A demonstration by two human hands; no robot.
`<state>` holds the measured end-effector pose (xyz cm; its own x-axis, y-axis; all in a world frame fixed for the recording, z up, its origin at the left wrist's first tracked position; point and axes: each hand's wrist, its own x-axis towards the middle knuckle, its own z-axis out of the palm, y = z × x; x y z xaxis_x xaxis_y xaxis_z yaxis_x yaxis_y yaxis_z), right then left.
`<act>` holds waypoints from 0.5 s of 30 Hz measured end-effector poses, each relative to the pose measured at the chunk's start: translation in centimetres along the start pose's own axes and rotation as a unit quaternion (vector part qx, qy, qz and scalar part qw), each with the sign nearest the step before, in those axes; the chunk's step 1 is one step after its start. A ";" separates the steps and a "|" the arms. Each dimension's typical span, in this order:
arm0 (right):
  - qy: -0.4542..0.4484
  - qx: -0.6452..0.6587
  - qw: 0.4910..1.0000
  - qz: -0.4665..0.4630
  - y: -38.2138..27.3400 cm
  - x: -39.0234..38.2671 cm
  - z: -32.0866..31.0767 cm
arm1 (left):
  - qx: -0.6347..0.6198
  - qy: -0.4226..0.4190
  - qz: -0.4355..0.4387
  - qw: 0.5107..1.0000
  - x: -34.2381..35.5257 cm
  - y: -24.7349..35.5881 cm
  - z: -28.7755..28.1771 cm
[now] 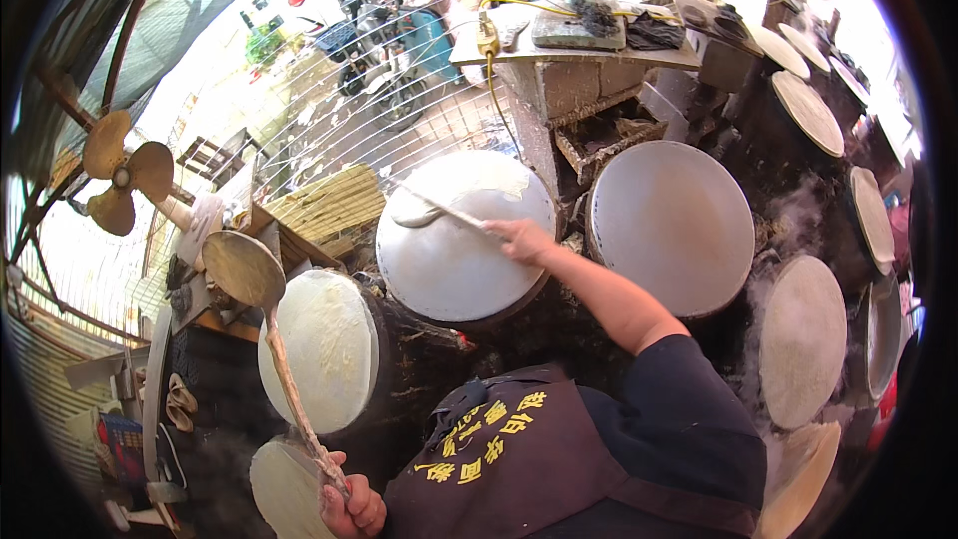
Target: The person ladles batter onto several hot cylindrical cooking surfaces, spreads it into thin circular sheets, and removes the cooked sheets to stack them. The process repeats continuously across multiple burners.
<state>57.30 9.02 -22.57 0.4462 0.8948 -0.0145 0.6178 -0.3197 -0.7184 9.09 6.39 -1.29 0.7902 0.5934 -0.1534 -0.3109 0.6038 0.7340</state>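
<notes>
My left hand (351,507) is closed around the rough wooden handle of a broad round paddle (242,268), raised at the left. The paddle's head hangs over the edge of a round pan (319,344) with a pale, wrinkled sheet on it. My right hand (521,240) is stretched across the middle, closed on a thin pale stick (449,212). That stick slants over a large white round griddle (464,274). A pale film (511,180) covers the griddle's far part. Beside the stick lies a raised, curved whitish edge; whether it is batter or a tool, I cannot tell.
Another round griddle (674,230) stands to the right, and steam rises near a further round surface (801,339). A fan (125,172) juts in at left. Beyond, a shelf (589,52) carries a second fan and a yellow cord (489,90); wire mesh closes off the far side.
</notes>
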 end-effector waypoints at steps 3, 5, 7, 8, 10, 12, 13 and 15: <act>0.118 -0.005 0.992 0.055 4.4 1.3 -3.8 | 0.001 0.031 0.006 1.000 0.1 -0.9 1.7; 0.099 -0.015 0.993 0.062 5.2 2.5 -3.2 | 0.001 0.028 0.002 1.000 0.3 -1.4 2.7; -0.024 0.057 0.995 0.080 0.8 2.4 -2.9 | 0.008 0.013 0.001 1.000 0.8 -1.9 3.5; -0.022 0.033 0.999 0.008 1.1 2.1 -1.8 | 0.011 0.015 0.005 1.000 0.7 -2.2 3.6; -0.015 -0.016 0.991 -0.135 1.9 1.5 0.0 | 0.016 0.015 0.012 1.000 0.4 -2.7 3.5; -0.110 -0.040 0.991 -0.062 2.2 1.8 -3.7 | 0.001 0.023 0.030 0.999 -0.2 -3.3 3.6; -0.060 0.036 0.995 -0.065 3.5 1.6 -4.6 | -0.008 0.025 0.036 0.999 -0.3 -3.5 3.7; 0.057 -0.008 0.998 -0.022 6.4 4.3 -5.0 | -0.009 0.030 0.040 0.999 0.1 -3.5 4.4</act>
<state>66.39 9.30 -23.77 0.4878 0.8676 0.0964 0.6487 -0.2863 -0.7051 12.57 2.03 -0.99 0.7298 0.6702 -0.1350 -0.3811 0.5628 0.7335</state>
